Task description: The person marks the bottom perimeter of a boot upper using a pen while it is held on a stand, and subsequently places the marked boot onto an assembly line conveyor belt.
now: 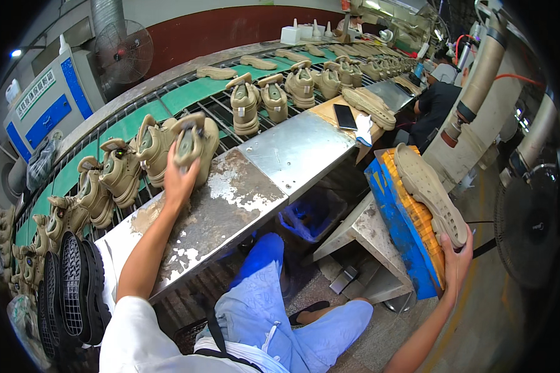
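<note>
My left hand (182, 181) is closed round the heel end of a tan shoe (206, 152) at the edge of the conveyor. Beside it, more tan shoes (119, 173) stand in a row to the left. On the right, my right hand (457, 262) grips one end of a tan sole (430, 189), its holed side showing. The sole leans along an orange-yellow pad (410, 214) on a tilted blue board (386, 217). Part of my right fingers is hidden behind the sole.
A metal-topped bench (298, 149) runs before me, with a phone (344, 117) and tan soles (368, 107) farther along. Black soles (81, 289) stand at left. A blue-lined bin (311, 214) sits below. A fan (532, 227) and another person (438, 102) are to the right.
</note>
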Available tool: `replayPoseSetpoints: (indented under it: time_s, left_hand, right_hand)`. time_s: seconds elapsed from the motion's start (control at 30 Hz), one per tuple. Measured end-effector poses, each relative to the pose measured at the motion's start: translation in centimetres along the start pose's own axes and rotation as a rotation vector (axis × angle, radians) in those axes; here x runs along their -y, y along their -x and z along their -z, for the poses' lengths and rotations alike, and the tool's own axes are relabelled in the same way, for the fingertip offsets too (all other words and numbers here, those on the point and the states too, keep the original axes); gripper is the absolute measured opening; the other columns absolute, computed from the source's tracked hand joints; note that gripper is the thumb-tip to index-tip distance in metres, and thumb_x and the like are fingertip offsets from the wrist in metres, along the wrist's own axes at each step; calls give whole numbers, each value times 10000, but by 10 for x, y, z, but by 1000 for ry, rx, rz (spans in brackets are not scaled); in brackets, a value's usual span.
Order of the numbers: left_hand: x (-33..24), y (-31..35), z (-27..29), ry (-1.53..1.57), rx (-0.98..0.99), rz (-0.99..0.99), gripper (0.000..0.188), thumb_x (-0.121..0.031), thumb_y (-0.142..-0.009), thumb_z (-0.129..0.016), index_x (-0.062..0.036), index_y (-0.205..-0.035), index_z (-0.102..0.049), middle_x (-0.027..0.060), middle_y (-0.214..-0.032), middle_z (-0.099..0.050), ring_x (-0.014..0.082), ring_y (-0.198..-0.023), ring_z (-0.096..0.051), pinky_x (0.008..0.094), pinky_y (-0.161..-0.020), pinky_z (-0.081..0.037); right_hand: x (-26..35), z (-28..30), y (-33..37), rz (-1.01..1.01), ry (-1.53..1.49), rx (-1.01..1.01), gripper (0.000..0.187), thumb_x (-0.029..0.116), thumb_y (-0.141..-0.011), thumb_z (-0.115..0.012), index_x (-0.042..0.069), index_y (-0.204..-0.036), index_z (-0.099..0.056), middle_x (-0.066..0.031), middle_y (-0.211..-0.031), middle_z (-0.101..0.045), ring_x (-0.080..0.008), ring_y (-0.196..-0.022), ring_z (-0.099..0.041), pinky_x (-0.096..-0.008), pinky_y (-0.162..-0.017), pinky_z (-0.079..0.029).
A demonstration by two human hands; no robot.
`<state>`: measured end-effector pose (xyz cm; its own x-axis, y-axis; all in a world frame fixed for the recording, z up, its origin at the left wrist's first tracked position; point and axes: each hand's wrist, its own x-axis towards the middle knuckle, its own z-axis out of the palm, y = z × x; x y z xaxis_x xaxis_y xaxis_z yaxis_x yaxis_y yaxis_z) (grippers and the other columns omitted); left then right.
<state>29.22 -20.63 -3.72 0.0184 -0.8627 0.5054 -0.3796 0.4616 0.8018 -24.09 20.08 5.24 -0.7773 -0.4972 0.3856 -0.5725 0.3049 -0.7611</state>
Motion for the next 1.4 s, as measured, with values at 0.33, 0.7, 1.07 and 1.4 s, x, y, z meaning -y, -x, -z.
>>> replayPoseSetpoints:
  time_s: [0.33,0.7,1.07,1.4]
  left_hand:
    - [48,-75,-53,47,2,-168,779,-209,-804,-864,-14,-1468,-507,182,-1375,-646,298,-1278,-639,417,-1089,-483]
    - [-140,65,-179,586,986,77,730,-579,-1059,-567,30,-1451,-479,183,-1224,-678,232,-972,-713,369,-804,-591]
    - [-188,25,-190,990,722,488,341,-227,-1120,-318,72,-1216,-451,221,-848,-649,284,-535,-672,361,-475,-591]
    - [-48,-168,-31,763,-180,309,760,-500,-1053,-625,111,-1448,-405,221,-1205,-660,277,-979,-733,379,-873,-642]
  right_hand:
    - [-30,9,-7,74,32,21,722,263,-908,-831,0,-1508,-527,-146,-1444,-596,-258,-1325,-545,-386,-1158,-391]
    - [1,14,13,215,-73,333,1064,632,-795,-827,-26,-1549,-465,-193,-1483,-547,-303,-1373,-529,-430,-1145,-406]
    - [-3,10,18,224,-33,286,838,543,-981,-689,-33,-1551,-474,-230,-1519,-574,-337,-1460,-503,-480,-1229,-343]
    - [-4,4,18,215,-54,285,570,286,-1078,-592,-54,-1524,-492,-202,-1500,-604,-298,-1432,-537,-417,-1203,-373]
